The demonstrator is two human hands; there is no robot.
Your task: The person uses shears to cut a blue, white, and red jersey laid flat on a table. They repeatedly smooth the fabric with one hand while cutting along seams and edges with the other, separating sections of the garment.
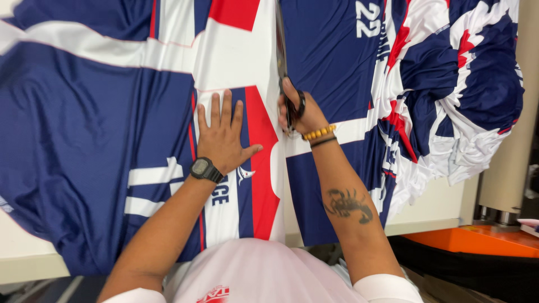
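Observation:
A large sheet of printed fabric [84, 129] in navy, white and red lies spread over a pale table [432, 207]. My left hand [222, 134] rests flat on it with fingers spread, pressing the cloth down; a black watch is on that wrist. My right hand [300, 109] grips a pair of black-handled scissors [282, 62], whose blades point away from me along a white strip of the fabric. A bead bracelet and a dark band circle the right wrist.
More of the same fabric is bunched in a heap [455, 95] at the right end of the table. Beyond the table's right edge stands an orange machine surface [488, 238] with metal rollers [499, 216].

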